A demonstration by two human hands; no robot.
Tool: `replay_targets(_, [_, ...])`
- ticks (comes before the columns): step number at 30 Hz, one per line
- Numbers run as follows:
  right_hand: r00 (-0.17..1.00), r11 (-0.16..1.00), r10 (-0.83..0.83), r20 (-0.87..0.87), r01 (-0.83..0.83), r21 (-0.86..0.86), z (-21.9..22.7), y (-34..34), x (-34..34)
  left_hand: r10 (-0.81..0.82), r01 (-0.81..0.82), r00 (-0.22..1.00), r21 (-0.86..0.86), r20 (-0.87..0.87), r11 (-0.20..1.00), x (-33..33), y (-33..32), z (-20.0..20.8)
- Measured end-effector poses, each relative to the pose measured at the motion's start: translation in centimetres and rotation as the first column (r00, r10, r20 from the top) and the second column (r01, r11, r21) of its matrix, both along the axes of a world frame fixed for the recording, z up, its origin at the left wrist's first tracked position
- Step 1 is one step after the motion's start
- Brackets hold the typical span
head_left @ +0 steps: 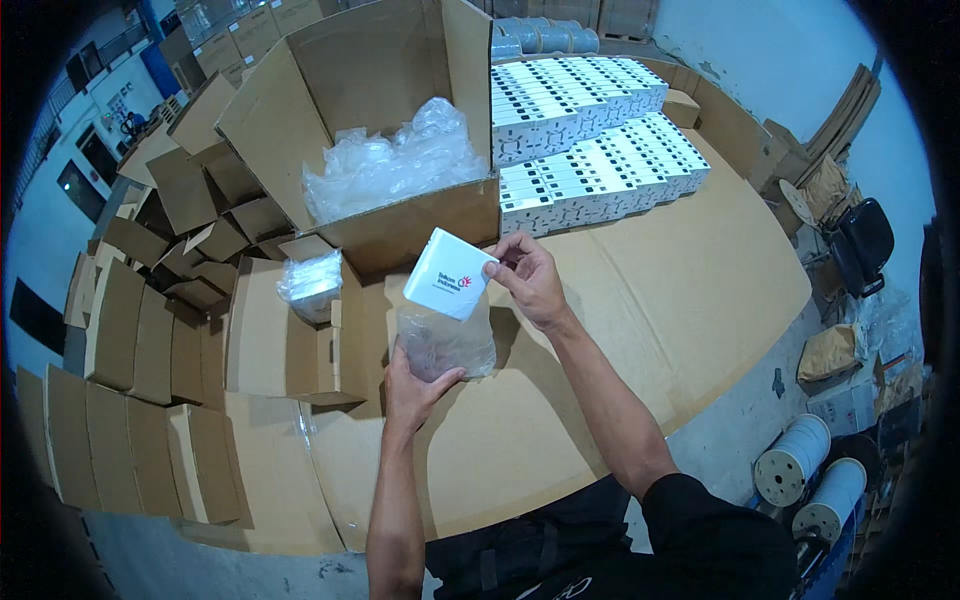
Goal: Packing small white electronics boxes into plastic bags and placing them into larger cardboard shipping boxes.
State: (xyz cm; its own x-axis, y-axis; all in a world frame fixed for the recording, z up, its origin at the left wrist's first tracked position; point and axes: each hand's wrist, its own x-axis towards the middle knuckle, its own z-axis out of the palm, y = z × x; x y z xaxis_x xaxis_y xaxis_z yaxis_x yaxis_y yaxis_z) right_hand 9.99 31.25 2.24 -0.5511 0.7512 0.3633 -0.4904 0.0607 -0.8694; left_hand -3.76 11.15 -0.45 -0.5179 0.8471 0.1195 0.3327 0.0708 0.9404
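Observation:
My right hand [530,285] pinches the right corner of a flat white square box [435,278] with a red mark on its face. Just below, my left hand [412,388] grips a clear plastic bag [450,345] from its lower left side. The box's lower corner overlaps the bag's upper edge; whether it is inside, I cannot tell. To the left, a small open carton [345,365] holds plastic-wrapped white pieces [314,280]. Behind my hands stands a large open carton [430,215], heaped with crumpled clear plastic bags [400,160].
Stacked rows of white printed boxes [610,175] fill the back right of the cardboard-covered table [690,290]. Several opened brown cartons [130,330] crowd the left side. Cable spools [793,460] and a black chair [862,245] are on the floor at right.

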Motion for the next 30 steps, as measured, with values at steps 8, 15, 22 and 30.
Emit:
replay_targets(8, [0.992,0.994,0.105,0.066,-0.107,0.028,0.5,0.0,0.4,0.006,-0.006,1.0,0.001,0.002,1.0,0.3,0.0,0.2])
replay_targets(15, [0.954,0.971,0.234,0.189,-0.238,-0.003,0.0,-0.3,0.2,-0.012,0.01,1.0,0.052,0.029,0.999,0.1,0.2,-0.7])
replay_targets(22, [0.956,0.978,0.189,0.224,-0.204,0.043,-0.1,-0.7,-0.3,-0.124,0.052,0.926,0.205,0.355,0.977,-0.1,0.8,-1.1])
replay_targets(30, [0.968,0.998,0.048,0.248,-0.037,-0.049,-0.5,-2.0,-0.5,0.101,-0.166,0.902,0.121,0.419,0.979,-0.9,2.4,-2.2])
